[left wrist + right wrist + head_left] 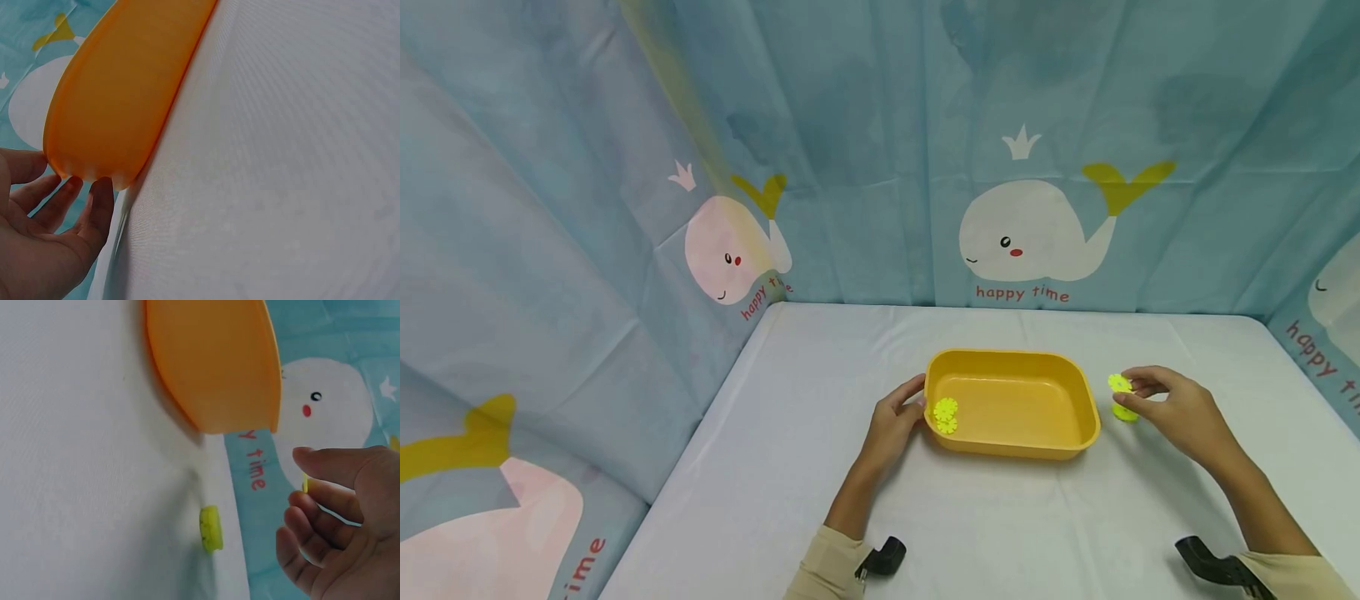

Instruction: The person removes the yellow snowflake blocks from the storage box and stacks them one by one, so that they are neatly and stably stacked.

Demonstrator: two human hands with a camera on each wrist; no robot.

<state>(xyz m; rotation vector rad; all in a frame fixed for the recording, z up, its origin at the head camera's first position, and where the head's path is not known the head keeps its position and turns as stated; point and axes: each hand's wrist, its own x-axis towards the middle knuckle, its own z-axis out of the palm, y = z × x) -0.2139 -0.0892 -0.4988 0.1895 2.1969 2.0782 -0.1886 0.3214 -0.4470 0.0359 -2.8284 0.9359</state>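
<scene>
A yellow plastic tray [1011,450] sits on the white table. At its left end my left hand [891,423] holds the rim and outer wall; in the left wrist view bent fingers [97,209] meet the wall. Two bright yellow flower-shaped pieces [946,409] lie inside, by the tray's left end. Right of the tray, my right hand [1180,417] pinches a thin yellow flower-shaped piece [1119,383] between thumb and forefinger, seen edge-on in the right wrist view. Below that hand, a small stack of similar pieces [211,529] rests on the table, apart from the tray.
White cloth covers the table [820,367]. Behind and beside it hangs a blue curtain [865,167] printed with whales and "happy time". Black curved mounts [886,557] are fixed at both wrists, beside the beige sleeves [829,567].
</scene>
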